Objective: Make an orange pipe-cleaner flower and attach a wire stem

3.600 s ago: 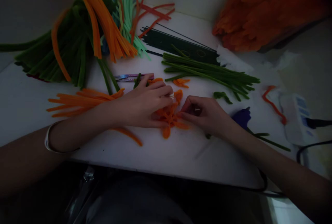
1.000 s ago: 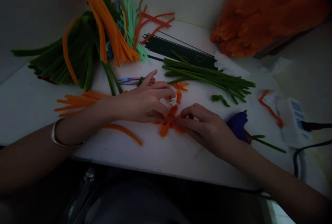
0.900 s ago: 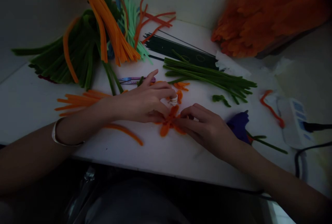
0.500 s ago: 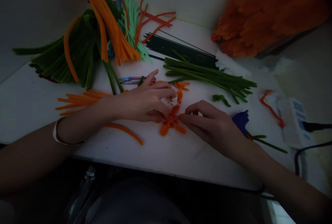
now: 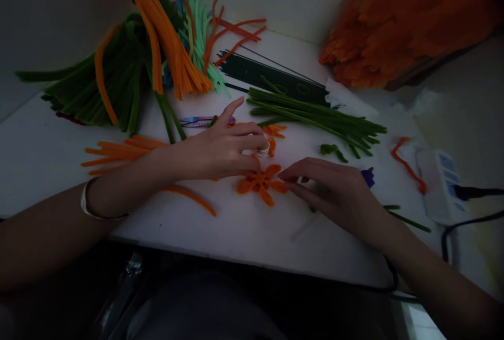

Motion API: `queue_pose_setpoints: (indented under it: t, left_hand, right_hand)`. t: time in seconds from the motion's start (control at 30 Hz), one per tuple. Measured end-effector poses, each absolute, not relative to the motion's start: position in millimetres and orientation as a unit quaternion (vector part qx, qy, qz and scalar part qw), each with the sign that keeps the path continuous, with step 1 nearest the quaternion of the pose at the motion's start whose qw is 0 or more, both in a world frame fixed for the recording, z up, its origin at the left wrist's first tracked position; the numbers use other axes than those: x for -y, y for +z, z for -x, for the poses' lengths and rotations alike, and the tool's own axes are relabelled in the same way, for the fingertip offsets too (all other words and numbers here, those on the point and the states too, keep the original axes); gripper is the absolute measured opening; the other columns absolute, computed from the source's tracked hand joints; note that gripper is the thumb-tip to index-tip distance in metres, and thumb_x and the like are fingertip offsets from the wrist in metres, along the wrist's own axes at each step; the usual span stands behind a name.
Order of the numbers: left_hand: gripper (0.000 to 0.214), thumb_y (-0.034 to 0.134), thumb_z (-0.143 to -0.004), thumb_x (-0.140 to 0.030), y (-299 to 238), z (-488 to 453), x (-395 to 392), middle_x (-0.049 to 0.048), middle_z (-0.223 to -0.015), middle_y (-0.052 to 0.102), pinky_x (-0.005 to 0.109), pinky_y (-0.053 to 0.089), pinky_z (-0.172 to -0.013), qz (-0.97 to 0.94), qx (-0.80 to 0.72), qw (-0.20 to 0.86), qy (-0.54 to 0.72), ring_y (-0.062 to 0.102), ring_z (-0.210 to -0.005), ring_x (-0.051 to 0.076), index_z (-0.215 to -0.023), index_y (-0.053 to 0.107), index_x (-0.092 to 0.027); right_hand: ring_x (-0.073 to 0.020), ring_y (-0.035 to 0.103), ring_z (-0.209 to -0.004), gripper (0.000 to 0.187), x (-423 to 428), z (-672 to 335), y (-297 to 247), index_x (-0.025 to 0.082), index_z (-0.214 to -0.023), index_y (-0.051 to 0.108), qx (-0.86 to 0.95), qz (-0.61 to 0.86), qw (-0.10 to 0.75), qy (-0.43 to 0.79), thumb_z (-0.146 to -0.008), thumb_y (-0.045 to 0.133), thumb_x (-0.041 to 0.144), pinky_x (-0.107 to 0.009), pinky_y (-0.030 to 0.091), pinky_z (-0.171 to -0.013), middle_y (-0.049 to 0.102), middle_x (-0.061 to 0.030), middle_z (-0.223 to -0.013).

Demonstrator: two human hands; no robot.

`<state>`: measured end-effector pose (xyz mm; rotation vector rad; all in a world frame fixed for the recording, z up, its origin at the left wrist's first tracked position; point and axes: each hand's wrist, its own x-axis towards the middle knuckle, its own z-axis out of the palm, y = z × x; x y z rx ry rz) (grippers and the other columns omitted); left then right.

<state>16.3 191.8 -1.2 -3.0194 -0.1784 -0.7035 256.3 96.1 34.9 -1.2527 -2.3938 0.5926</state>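
An orange flower point(image 5: 260, 181) with looped petals, bent from fuzzy pipe cleaners, is between my hands just above or on the white table. My left hand point(image 5: 232, 151) reaches over its far left side; the fingertips press at a petal, the thumb tip is hidden, and the index finger sticks up. A white band shows on one finger. At the flower's right petal, my right hand point(image 5: 331, 185) pinches with thumb and index finger close together. Behind my left hand lie small scissors point(image 5: 197, 121) and short orange pieces point(image 5: 274, 130).
Green pipe cleaners point(image 5: 315, 114) and dark green stems point(image 5: 275, 74) lie at the back. Green point(image 5: 98, 88) and orange bundles point(image 5: 173, 51) stand back left. A large orange bundle point(image 5: 397, 30) leans back right. A power strip point(image 5: 443, 187) with a cable sits right; loose orange strips point(image 5: 122, 153) lie left.
The flower has turned, its petals now pointing differently and spread wider. My right hand has shifted slightly and covers more of the blue item beside it. The left hand stays nearly in place.
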Motion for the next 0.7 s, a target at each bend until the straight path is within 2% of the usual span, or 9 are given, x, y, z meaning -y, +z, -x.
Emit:
queue_pose_setpoints:
  t: [0.1, 0.17, 0.3, 0.47, 0.7]
  left_hand:
    - [0.024, 0.043, -0.099, -0.028, 2, -17, -189, 0.0004, -0.099, 0.064, 0.062, 0.007, -0.114, 0.977, 0.066, -0.011, -0.204, 0.054, -0.106, 0.017, -0.095, 0.066, -0.024]
    - [0.024, 0.043, -0.099, -0.028, 7, -17, -188, 0.0007, -0.100, 0.066, 0.064, 0.007, -0.113, 0.980, 0.069, -0.044, -0.182, 0.056, -0.105, 0.018, -0.095, 0.067, -0.024]
    - [0.022, 0.047, -0.096, -0.026, 14, -14, -187, 0.0000, -0.101, 0.066, 0.059, 0.001, -0.115, 0.980, 0.054, -0.086, -0.174, 0.056, -0.108, 0.019, -0.091, 0.068, -0.027]
    - [0.016, 0.055, -0.091, -0.035, 18, -12, -187, -0.0002, -0.108, 0.064, 0.059, -0.002, -0.115, 0.976, 0.072, -0.132, -0.158, 0.054, -0.114, 0.019, -0.092, 0.068, -0.026]
    - [0.023, 0.059, -0.088, -0.040, 14, -13, -187, 0.0013, -0.109, 0.064, 0.062, -0.003, -0.114, 0.978, 0.087, -0.135, -0.132, 0.054, -0.114, 0.020, -0.104, 0.066, -0.024]
  right_hand:
    - [-0.0140, 0.064, -0.085, 0.013, -97, -257, 32, 0.019, -0.096, 0.066, 0.859, 0.439, 0.206, 0.167, -0.091, 0.056, 0.014, -0.026, 0.053, -0.076, 0.066, -0.0053, -0.096]
    - [-0.0143, 0.063, -0.086, 0.014, -97, -257, 29, 0.021, -0.098, 0.068, 0.867, 0.425, 0.207, 0.157, -0.091, 0.057, 0.015, -0.026, 0.053, -0.075, 0.065, -0.0060, -0.097]
    - [-0.0145, 0.060, -0.083, 0.016, -94, -254, 25, 0.023, -0.103, 0.067, 0.879, 0.407, 0.196, 0.154, -0.093, 0.055, 0.019, -0.027, 0.053, -0.067, 0.061, -0.0064, -0.099]
    - [-0.0158, 0.059, -0.087, 0.012, -96, -248, 25, 0.019, -0.102, 0.062, 0.883, 0.398, 0.218, 0.120, -0.091, 0.058, 0.016, -0.029, 0.052, -0.074, 0.064, -0.0060, -0.097]
    - [-0.0218, 0.058, -0.089, 0.024, -94, -247, 21, 0.018, -0.106, 0.058, 0.880, 0.431, 0.161, 0.119, -0.086, 0.067, 0.027, -0.037, 0.050, -0.077, 0.068, -0.0055, -0.095]
